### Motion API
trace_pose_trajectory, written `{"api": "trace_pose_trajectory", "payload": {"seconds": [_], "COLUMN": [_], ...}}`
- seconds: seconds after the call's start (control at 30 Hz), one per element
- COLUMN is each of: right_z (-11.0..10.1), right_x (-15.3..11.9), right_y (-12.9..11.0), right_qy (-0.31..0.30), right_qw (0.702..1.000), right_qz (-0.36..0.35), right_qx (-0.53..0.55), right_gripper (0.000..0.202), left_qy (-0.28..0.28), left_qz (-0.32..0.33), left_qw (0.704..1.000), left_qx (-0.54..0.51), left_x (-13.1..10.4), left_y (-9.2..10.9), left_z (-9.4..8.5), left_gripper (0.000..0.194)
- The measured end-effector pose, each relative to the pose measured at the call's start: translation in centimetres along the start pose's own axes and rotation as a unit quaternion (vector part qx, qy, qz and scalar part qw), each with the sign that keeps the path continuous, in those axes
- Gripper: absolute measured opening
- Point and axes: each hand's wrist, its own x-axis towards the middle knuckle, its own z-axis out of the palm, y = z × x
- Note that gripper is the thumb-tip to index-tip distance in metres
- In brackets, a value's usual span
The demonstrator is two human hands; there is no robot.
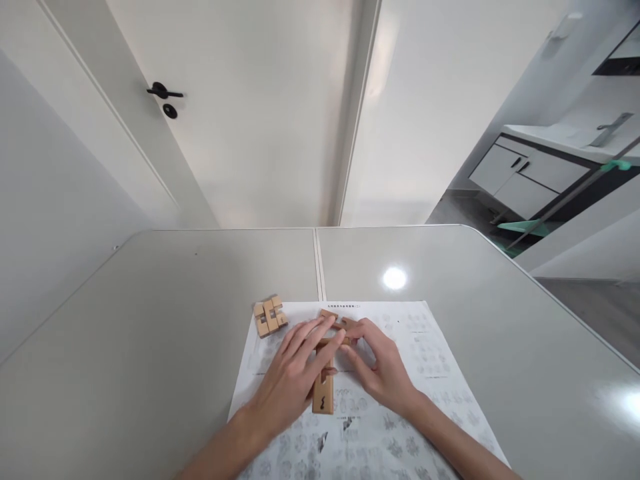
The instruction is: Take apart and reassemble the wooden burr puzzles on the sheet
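Note:
Notched wooden puzzle pieces lie under and between my hands on a printed sheet. My left hand reaches over them with long fingers, its index finger and thumb gripping a crosswise wooden puzzle piece. Pinched at the right end of that piece are the thumb and fingers of my right hand. A long notched piece with a black mark points toward me, partly covered by my left thumb. Beyond my fingertips lies another wooden piece, partly hidden. How the pieces fit together is hidden by my fingers.
An assembled block of notched wooden pieces sits at the sheet's upper left corner. The printed paper sheet shows rows of small diagrams. It lies on a grey table with a centre seam. A white door stands behind the table.

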Motion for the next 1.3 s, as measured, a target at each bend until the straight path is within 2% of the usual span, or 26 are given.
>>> {"api": "trace_pose_trajectory", "payload": {"seconds": [0.1,0.23,0.33,0.47,0.57,0.63,0.87,0.97,1.17,1.3], "right_z": [-0.1,-0.8,-1.5,-2.0,-2.1,-2.0,-1.5,-1.3,-1.0,-0.9], "right_x": [0.2,0.9,1.2,1.3,1.3,1.2,0.9,0.8,0.7,0.6], "right_y": [0.1,0.6,1.4,2.6,3.3,3.6,4.6,4.6,4.3,4.4], "right_qy": [0.028,0.086,0.133,0.147,0.139,0.123,0.044,0.031,0.020,0.023], "right_qw": [0.998,0.986,0.973,0.963,0.966,0.971,0.984,0.984,0.986,0.985], "right_qz": [0.049,0.137,0.189,0.224,0.216,0.203,0.139,0.117,0.083,0.077], "right_qx": [0.012,0.029,0.020,0.008,-0.007,-0.022,-0.107,-0.128,-0.145,-0.152], "right_gripper": [0.014,0.023,0.029,0.036,0.035,0.034,0.026,0.026,0.031,0.032], "left_qy": [0.001,0.016,0.041,0.038,0.015,-0.002,-0.052,-0.054,-0.053,-0.050], "left_qz": [0.038,0.071,0.041,-0.034,-0.079,-0.088,-0.077,-0.064,-0.083,-0.092], "left_qw": [0.999,0.997,0.998,0.999,0.997,0.996,0.996,0.996,0.991,0.991], "left_qx": [0.029,0.003,-0.015,-0.012,-0.016,-0.015,0.004,-0.021,-0.087,-0.088], "left_x": [0.2,0.1,-0.1,-0.5,-0.7,-0.8,-0.5,-0.2,0.1,-0.2], "left_y": [0.3,0.7,0.6,0.2,-0.1,-0.3,-0.9,-0.7,-0.6,-1.1], "left_z": [-0.6,-0.5,0.0,0.8,1.0,1.0,0.8,0.7,0.2,0.1], "left_gripper": [0.063,0.054,0.044,0.033,0.022,0.024,0.018,0.019,0.018,0.028]}}
